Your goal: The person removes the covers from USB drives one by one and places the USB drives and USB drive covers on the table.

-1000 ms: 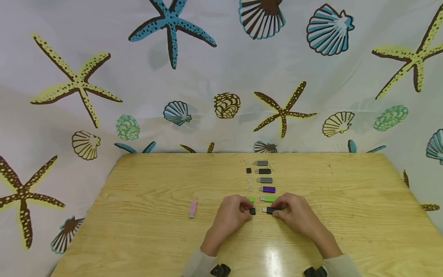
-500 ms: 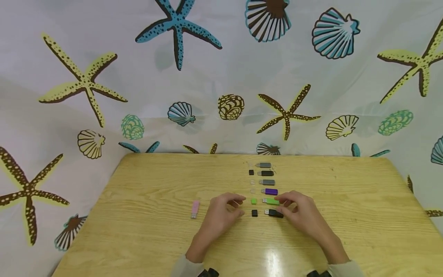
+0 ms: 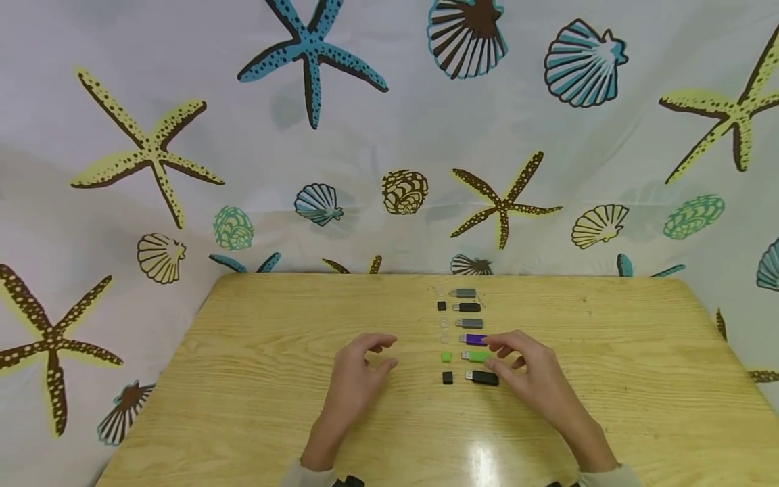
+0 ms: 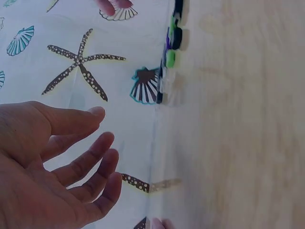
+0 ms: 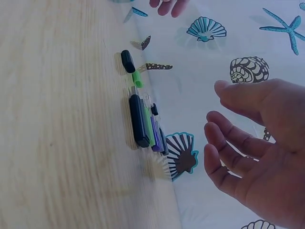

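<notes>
My left hand (image 3: 356,379) hovers left of the rows, fingers loosely bent, thumb and fingertips apart, holding nothing. My right hand (image 3: 529,368) is above the right ends of the nearer USB sticks, also holding nothing; the right wrist view shows its fingers spread from the thumb. Nearest lies a black USB stick (image 3: 485,378) with its black cap (image 3: 447,377) to its left. Behind come a green USB stick (image 3: 475,356), its green cap (image 3: 446,356), and a purple USB stick (image 3: 473,339), partly covered by right fingertips. The pink USB stick is hidden behind my left hand in the head view.
Farther back lie a grey USB stick (image 3: 470,323), a black one (image 3: 467,308) and another grey one (image 3: 464,293), with a black cap (image 3: 441,306) and clear caps (image 3: 443,324) on their left. A patterned cloth (image 3: 365,149) hangs behind the wooden table (image 3: 274,318).
Both hands have let go of the black USB stick and its cap, which stay lying on the table. My left hand has moved left over the pink stick; the right has lifted slightly.
</notes>
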The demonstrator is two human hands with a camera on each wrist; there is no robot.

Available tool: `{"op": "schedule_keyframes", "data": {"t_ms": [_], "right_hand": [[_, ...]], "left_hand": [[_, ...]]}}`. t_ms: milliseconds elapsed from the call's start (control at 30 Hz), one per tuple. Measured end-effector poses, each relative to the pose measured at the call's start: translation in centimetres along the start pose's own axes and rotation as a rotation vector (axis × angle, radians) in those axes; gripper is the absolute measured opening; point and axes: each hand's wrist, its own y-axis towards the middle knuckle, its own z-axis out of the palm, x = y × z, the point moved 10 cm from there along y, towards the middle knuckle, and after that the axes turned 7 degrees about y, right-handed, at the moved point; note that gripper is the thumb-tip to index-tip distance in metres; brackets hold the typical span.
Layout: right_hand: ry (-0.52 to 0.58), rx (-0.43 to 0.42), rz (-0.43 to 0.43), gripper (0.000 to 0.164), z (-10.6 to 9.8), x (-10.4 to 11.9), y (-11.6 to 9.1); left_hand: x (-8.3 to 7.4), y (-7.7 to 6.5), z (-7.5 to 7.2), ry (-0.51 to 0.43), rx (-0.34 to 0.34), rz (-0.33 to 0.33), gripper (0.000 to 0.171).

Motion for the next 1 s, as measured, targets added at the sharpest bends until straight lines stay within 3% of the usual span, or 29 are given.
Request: {"op": "schedule_keyframes", "data": {"t_ms": [400,567,800,1000], "right_hand": [[0.015,-0.047,-0.08,0.032,-0.3,1.0,-0.1],[0.021,-0.047,-0.081,0.032,-0.4,1.0,-0.2],[0.026,-0.055,-0.089,0.032,-0.5,1.2,-0.2],[0.06,-0.046,-0.112,0.035,0.3,1.7,-0.3]], "left_hand": [[4.7,0.3,-3.0,0.04,-0.026,-0.054,0.027],[6.5,0.2,-3.4,0.112,0.028,-0.1,0.026],[7.1,-0.1,-2.7,0.228,0.138,-0.111,0.027],[7.1,-0.2,-2.6,0.307,0.161,-0.124,0.022]]}}
